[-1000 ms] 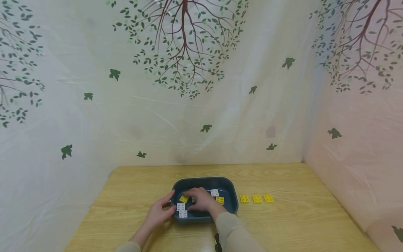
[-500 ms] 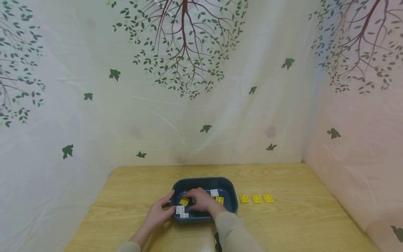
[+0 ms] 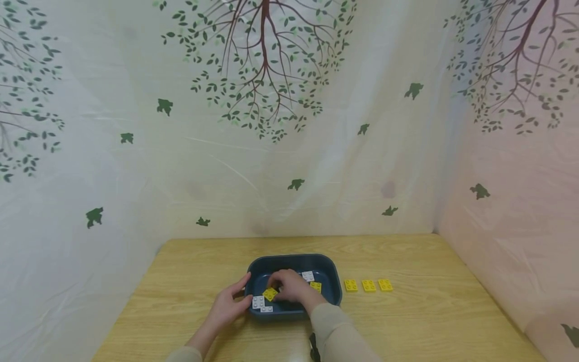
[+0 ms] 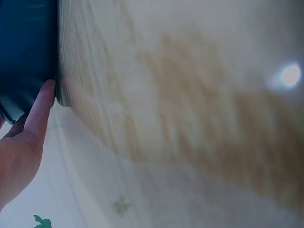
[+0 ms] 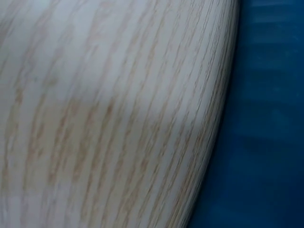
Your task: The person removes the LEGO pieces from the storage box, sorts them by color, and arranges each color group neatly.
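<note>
A dark blue tray (image 3: 293, 261) stands on the wooden table. My left hand (image 3: 224, 305) holds its left side, with thumb and index fingertip at the rim; in the left wrist view one finger (image 4: 39, 116) lies along the tray's outer wall. Inside the tray, my right hand (image 3: 291, 285) pinches a yellow toy brick (image 3: 270, 294) between thumb and fingers. White bricks (image 3: 258, 302) lie at the near left corner. Another yellow brick (image 3: 315, 286) and a white brick (image 3: 308, 276) lie right of the hand. The right hand partly hides the tray floor and is out of its wrist view.
Right of the tray, three yellow bricks sit in a row on the table (image 3: 420, 311): a left one (image 3: 351, 285), a middle one (image 3: 368, 285) and a right one (image 3: 385, 285). A curtain (image 3: 271, 211) printed with trees and birds hangs behind.
The yellow brick at my right fingertips has shifted right and toward me. My right fingers have drawn closer together, and the white bricks in the corner have slid a little. The left hand stays put.
</note>
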The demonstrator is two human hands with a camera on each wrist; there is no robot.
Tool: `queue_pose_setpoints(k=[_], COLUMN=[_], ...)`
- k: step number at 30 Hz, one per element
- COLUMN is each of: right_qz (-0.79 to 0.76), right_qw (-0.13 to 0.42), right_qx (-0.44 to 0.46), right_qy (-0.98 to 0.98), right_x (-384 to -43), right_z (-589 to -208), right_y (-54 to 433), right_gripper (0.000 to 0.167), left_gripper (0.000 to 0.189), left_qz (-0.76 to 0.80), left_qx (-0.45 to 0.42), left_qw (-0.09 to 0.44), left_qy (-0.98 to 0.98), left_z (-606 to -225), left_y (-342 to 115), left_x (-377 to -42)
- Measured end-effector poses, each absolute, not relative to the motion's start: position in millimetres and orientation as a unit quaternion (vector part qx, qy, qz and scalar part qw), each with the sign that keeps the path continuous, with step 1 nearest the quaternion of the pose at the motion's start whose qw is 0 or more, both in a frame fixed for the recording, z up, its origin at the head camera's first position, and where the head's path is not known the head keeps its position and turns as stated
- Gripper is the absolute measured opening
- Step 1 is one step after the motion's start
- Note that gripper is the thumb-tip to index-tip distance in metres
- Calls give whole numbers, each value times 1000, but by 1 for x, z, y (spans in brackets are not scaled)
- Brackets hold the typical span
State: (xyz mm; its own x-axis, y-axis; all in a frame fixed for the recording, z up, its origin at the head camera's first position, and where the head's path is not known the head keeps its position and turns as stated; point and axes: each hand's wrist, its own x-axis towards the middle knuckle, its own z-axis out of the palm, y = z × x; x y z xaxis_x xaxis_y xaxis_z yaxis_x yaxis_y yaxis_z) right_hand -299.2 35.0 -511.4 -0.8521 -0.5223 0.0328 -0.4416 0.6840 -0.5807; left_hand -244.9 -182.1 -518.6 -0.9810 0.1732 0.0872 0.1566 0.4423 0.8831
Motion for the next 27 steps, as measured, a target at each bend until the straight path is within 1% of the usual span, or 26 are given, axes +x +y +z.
queue_pose_setpoints(k=[13, 20, 27], right_qz=[-295, -305, -339], right_qw=[90, 85, 87], right_qx=[-254, -264, -245], right_qy=[917, 911, 904], right_x=[-300, -297, -300], right_z=[-515, -513, -514], right_y=[37, 39, 41], right_gripper=[27, 26, 25], left_gripper=[58, 58, 58], left_qz=[516, 517, 518], left_qx=[99, 100, 95], left_qw=[4, 11, 11], left_qy=[851, 850, 850], left_z=[-518, -518, -517], left_y=[-182, -182, -182], left_x=[-245, -245, -243])
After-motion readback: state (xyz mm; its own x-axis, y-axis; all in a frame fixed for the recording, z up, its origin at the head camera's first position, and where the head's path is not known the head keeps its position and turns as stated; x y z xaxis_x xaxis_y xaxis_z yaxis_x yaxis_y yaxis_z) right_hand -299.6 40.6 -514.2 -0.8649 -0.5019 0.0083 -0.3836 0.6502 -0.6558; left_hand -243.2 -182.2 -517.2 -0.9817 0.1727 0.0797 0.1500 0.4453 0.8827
